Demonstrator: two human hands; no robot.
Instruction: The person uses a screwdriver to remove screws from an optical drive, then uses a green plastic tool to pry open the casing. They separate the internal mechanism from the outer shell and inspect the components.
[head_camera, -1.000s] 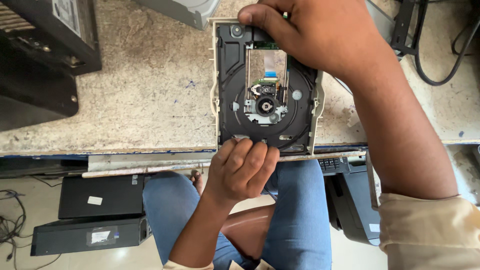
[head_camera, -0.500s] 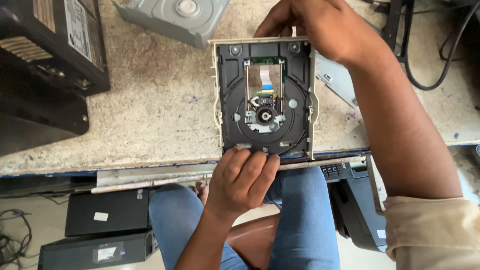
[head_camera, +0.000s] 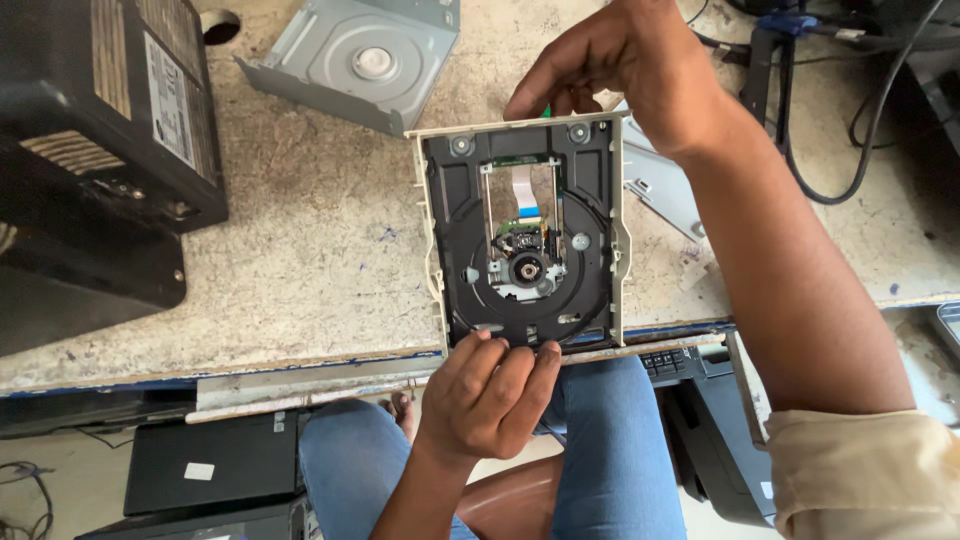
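While both hands grip it, the drive sits at the worktop's near edge, and the rest reads outward from there:

Drive: an opened disc drive (head_camera: 525, 235), black inside with a cream frame, held roughly flat over the near edge of the worktop (head_camera: 300, 250), its long side running away from the person.
Inside: a round spindle (head_camera: 524, 270) near the middle, a pale ribbon cable (head_camera: 520, 190) running up from it to a green board strip at the far end.
Left hand: the left hand (head_camera: 487, 395) comes up from below the worktop edge, fingers curled and closed on the drive's near end, fingertips lying on the black tray.
Right hand: the right hand (head_camera: 625, 65) reaches over from the right, fingers bent down and closed on the drive's far end; whether the thumb is under it I cannot tell.
Cover: a grey metal cover (head_camera: 355, 60) with a round stamped centre lies on the worktop beyond the drive, to its left, well apart from both hands.
Plate: a second grey metal plate (head_camera: 660, 185) lies just right of the drive, partly under the right forearm.
Black box: a large black case (head_camera: 95, 160) with a label stands on the worktop's left side.
Cables: black cables (head_camera: 840, 110) loop across the far right corner.
Below: blue-jeaned knees (head_camera: 610, 450) under the edge, a keyboard (head_camera: 680, 362) on its sliding shelf, and flat black devices (head_camera: 215, 460) on the floor at left.
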